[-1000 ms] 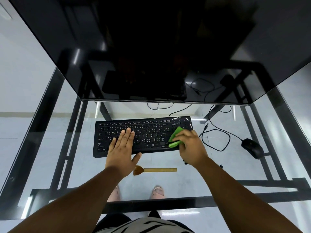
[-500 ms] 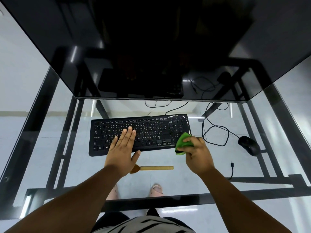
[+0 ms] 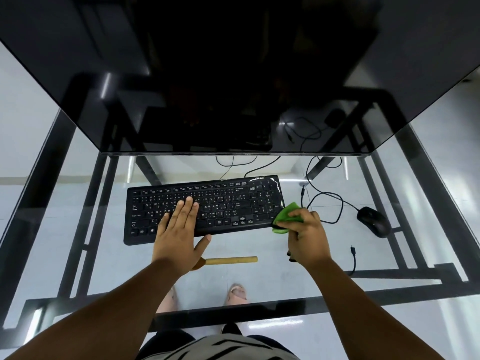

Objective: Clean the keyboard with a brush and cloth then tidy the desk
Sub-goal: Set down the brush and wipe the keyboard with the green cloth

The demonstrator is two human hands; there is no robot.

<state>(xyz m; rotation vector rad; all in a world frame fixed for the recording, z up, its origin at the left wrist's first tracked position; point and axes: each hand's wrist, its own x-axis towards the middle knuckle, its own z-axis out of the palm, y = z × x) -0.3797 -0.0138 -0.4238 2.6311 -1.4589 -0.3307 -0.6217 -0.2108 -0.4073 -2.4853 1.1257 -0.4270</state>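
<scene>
Glass desk top (image 3: 78, 229) on a black metal frame (image 3: 428, 193), pale glossy floor (image 3: 446, 131) beneath

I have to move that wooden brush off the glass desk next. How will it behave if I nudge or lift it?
The brush has a round, straight wooden handle lying flat on the smooth glass desk, so a sideways nudge will probably roll or slide it. It looks slim, so likely light and stiff. Its bristle end sits partly hidden under the left hand.

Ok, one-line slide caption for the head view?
Left hand flat on the black keyboard while the right hand wipes its right corner with a green cloth.
</scene>
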